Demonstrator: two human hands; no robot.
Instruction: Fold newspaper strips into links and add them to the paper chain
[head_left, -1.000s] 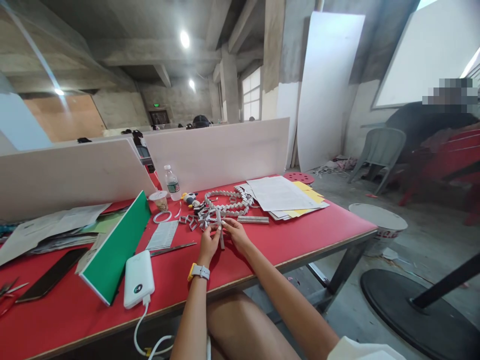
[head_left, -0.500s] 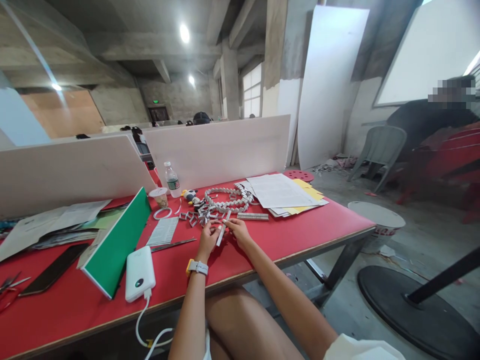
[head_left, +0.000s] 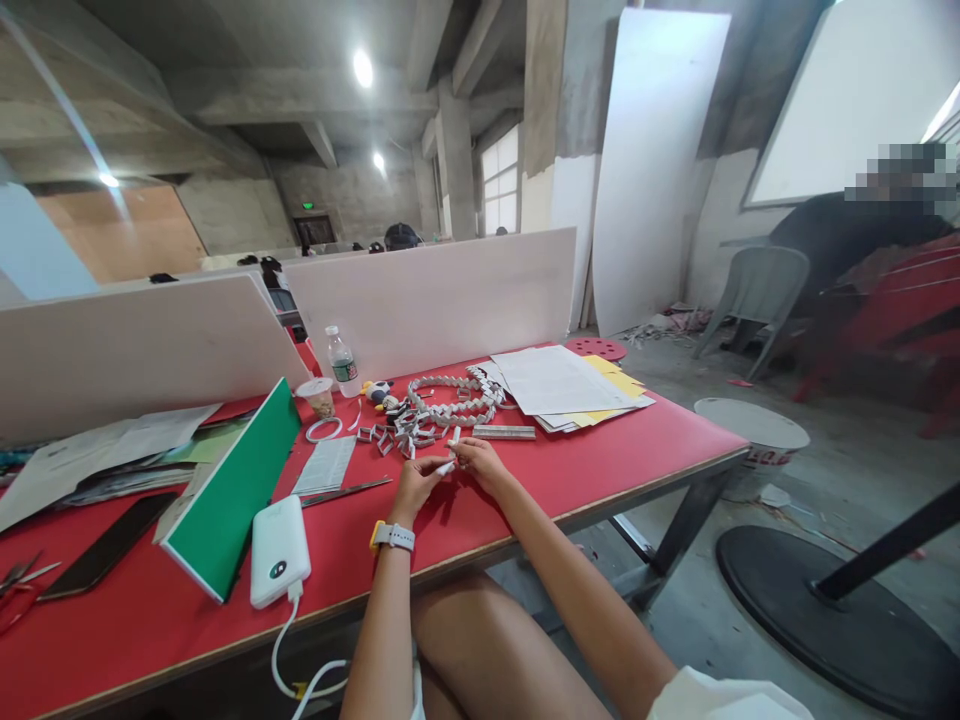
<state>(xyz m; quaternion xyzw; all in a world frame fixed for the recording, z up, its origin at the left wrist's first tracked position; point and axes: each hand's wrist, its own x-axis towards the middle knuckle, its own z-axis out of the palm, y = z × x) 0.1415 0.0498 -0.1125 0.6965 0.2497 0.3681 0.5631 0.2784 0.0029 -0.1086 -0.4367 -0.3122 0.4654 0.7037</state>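
Surface (head_left: 622, 450) red. Strip (head_left: 454, 437) whitish. Chain (head_left: 469, 408) greyish white, zigzag-patterned. Panel (head_left: 236, 505) green, white-edged. Power bank (head_left: 279, 535) white, display (head_left: 279, 569) dark. Watch strap (head_left: 399, 537) light grey, watch case (head_left: 376, 535) yellow. Bottle label (head_left: 346, 371) green. Stool (head_left: 596, 348) red.

Smooth red tabletop (head_left: 622, 450) here, softly glossy; matt, papery strip (head_left: 455, 436) in the fingers (head_left: 466, 448); ridged, paper-looking chain (head_left: 459, 412) beyond; shiny clear plastic bottle (head_left: 342, 362), slick white plastic power bank (head_left: 279, 545), rough concrete ceiling (head_left: 300, 90)!

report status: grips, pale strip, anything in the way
Left grip and right grip: both pinching pale strip. Strip over red table, partly hidden. Loose folded pieces and chain loop close beyond; nothing seen blocking.
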